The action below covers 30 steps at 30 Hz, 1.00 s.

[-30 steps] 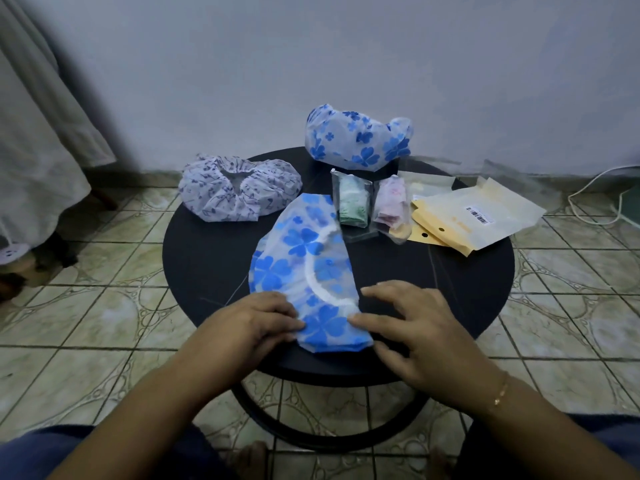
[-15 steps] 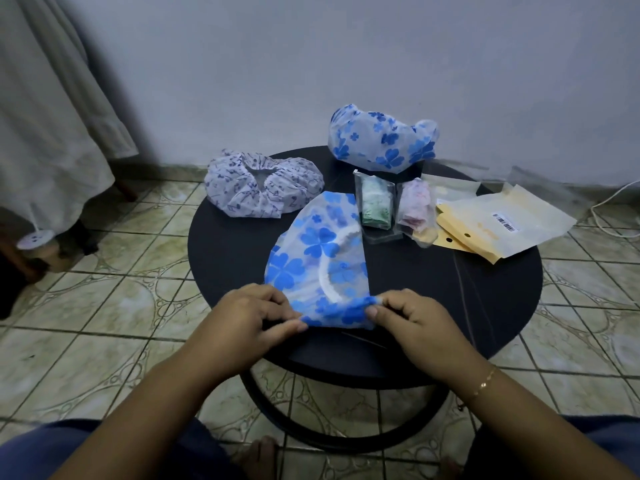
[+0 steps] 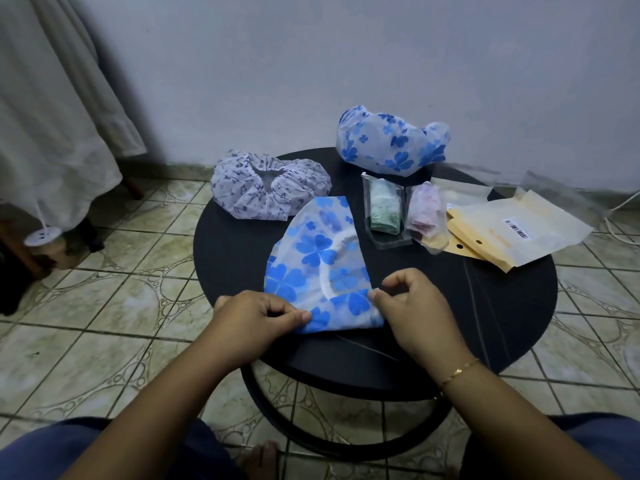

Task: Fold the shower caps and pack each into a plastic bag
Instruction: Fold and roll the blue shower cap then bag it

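A flattened shower cap with blue flowers [image 3: 320,261] lies on the round black table [image 3: 502,306], narrow end pointing away from me. My left hand [image 3: 258,318] pinches its near left corner. My right hand [image 3: 412,306] pinches its near right edge, where the near end is folded over. A pale cap with small purple flowers [image 3: 266,188] sits at the back left. Another blue-flower cap [image 3: 388,145] stands puffed up at the back. Two small clear bags hold folded caps, one green [image 3: 382,211], one pink [image 3: 426,216].
Flat empty plastic bags with yellowish backing and a barcode label [image 3: 512,233] lie at the table's right. A white cloth [image 3: 52,126] hangs at the left over a tiled floor. A white cable [image 3: 623,202] runs along the wall at the right.
Both hands went from resting flat on the cap's near end to pinching it, and they have turned that end over into a fold. The view shifted slightly left.
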{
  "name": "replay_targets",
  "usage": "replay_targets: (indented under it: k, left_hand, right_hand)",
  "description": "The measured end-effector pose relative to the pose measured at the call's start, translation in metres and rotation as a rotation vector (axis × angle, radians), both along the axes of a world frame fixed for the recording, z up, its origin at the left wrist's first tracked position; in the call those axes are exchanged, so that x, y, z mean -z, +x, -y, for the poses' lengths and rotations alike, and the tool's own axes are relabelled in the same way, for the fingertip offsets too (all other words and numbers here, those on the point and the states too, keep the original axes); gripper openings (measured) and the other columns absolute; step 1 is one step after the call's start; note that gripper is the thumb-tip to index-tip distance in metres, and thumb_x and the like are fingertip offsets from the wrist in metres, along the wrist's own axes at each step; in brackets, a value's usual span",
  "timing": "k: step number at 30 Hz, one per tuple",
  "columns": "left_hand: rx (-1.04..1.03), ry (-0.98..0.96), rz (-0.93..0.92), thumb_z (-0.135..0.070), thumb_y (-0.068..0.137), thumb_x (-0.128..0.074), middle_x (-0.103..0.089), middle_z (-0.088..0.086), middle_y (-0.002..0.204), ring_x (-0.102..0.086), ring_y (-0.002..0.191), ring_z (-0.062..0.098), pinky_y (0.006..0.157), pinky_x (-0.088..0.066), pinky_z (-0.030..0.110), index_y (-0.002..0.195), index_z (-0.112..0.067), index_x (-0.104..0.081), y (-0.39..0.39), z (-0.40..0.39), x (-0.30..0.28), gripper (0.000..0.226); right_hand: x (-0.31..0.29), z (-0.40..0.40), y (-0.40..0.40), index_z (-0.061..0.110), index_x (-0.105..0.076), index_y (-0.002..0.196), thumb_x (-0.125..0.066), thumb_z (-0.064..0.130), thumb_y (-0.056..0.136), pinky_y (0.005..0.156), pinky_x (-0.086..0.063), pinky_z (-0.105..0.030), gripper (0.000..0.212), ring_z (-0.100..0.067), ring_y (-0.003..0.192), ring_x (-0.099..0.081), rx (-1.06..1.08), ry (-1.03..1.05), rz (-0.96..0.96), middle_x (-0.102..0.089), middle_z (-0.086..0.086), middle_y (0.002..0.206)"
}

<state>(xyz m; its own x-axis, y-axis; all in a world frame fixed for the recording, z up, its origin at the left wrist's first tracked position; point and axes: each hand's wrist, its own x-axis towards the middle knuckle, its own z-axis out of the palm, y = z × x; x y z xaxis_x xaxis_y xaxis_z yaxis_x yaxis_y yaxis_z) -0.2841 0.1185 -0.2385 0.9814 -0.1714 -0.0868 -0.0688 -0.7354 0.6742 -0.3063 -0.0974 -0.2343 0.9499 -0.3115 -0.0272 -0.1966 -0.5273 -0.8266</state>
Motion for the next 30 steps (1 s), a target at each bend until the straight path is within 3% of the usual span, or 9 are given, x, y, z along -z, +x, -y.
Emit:
replay_targets:
  k: [3,6,11,17,20,23,26,28,30]
  left_hand:
    - [-0.023,0.029,-0.021,-0.055,0.077,-0.066,-0.065,-0.033,0.073,-0.056,0.089,-0.009,0.106,-0.03,0.035,0.068,-0.031,-0.073,0.001,0.003,-0.001,0.027]
    - [-0.018,0.043,-0.037,-0.055,0.078,-0.065,-0.067,-0.03,0.074,-0.056,0.082,-0.011,0.104,-0.033,0.035,0.069,-0.028,-0.072,0.002,0.005,-0.004,0.029]
    - [-0.002,0.083,-0.053,-0.055,0.08,-0.063,-0.056,-0.025,0.051,-0.049,0.061,-0.015,0.099,-0.034,0.032,0.069,-0.021,-0.07,0.004,0.005,-0.008,0.036]
    - [0.044,0.051,-0.116,-0.055,0.078,-0.064,-0.055,-0.022,0.05,-0.049,0.068,0.001,0.087,-0.035,0.028,0.06,-0.032,-0.067,0.006,0.001,-0.011,0.029]
    - [0.066,0.018,-0.131,-0.055,0.077,-0.066,-0.061,-0.017,0.056,-0.049,0.066,0.002,0.081,-0.034,0.027,0.06,-0.036,-0.067,0.006,0.0,-0.013,0.025]
    - [0.081,0.085,-0.077,-0.052,0.077,-0.067,-0.067,-0.011,0.075,-0.056,0.071,-0.001,0.085,-0.039,0.029,0.065,-0.026,-0.067,0.004,0.001,-0.014,0.029]
    - [0.083,0.186,0.212,-0.048,0.076,-0.066,-0.056,-0.02,0.1,-0.052,0.089,0.0,0.087,-0.041,0.022,0.087,-0.036,-0.061,-0.003,0.006,-0.011,0.017]
    - [0.208,0.177,0.448,-0.044,0.077,-0.056,-0.052,-0.02,0.125,-0.049,0.11,0.001,0.094,-0.04,0.021,0.112,-0.033,-0.06,-0.007,0.013,-0.006,0.037]
    - [0.382,0.159,0.471,-0.041,0.079,-0.048,-0.051,-0.012,0.137,-0.048,0.124,0.004,0.101,-0.04,0.027,0.125,-0.026,-0.059,-0.011,0.022,-0.002,0.05]
  right_hand:
    - [0.004,-0.008,-0.006,0.024,-0.05,0.085,-0.06,0.03,0.089,0.057,-0.041,-0.032,0.012,-0.014,0.062,-0.052,-0.041,-0.184,0.108,-0.055,0.005,0.063]
    - [0.014,-0.013,-0.01,0.019,-0.058,0.086,-0.06,0.02,0.087,0.057,-0.043,-0.031,0.003,-0.018,0.074,-0.053,-0.067,-0.48,0.384,-0.054,0.003,0.083]
    - [0.028,-0.006,-0.016,0.011,-0.071,0.097,-0.053,0.021,0.09,0.071,-0.041,-0.035,0.021,-0.024,0.091,-0.058,-0.259,-0.761,0.779,-0.064,-0.005,0.099]
    - [0.037,-0.003,-0.019,0.012,-0.065,0.118,-0.024,0.04,0.1,0.096,-0.034,-0.028,0.053,-0.018,0.122,-0.051,-0.434,-0.882,0.544,-0.056,-0.007,0.133]
    - [0.037,-0.003,-0.021,0.016,-0.065,0.119,-0.01,0.042,0.101,0.097,-0.032,-0.029,0.064,-0.014,0.116,-0.058,-0.472,-0.923,0.412,-0.06,-0.003,0.128]
    - [0.033,-0.004,-0.023,0.02,-0.066,0.118,-0.005,0.042,0.1,0.096,-0.031,-0.031,0.068,-0.011,0.113,-0.06,-0.485,-0.925,0.348,-0.064,0.0,0.123]
    - [0.033,-0.004,-0.023,0.021,-0.068,0.115,-0.009,0.041,0.1,0.096,-0.036,-0.03,0.064,-0.01,0.11,-0.062,-0.476,-0.939,0.37,-0.066,0.002,0.119]
    - [0.032,-0.004,-0.022,0.021,-0.069,0.112,-0.026,0.041,0.094,0.091,-0.048,-0.03,0.051,-0.01,0.107,-0.064,-0.485,-0.95,0.39,-0.067,0.002,0.116]
    - [0.031,-0.004,-0.021,0.019,-0.07,0.111,-0.034,0.04,0.085,0.083,-0.053,-0.034,0.049,-0.011,0.105,-0.065,-0.502,-0.948,0.386,-0.068,0.0,0.115]
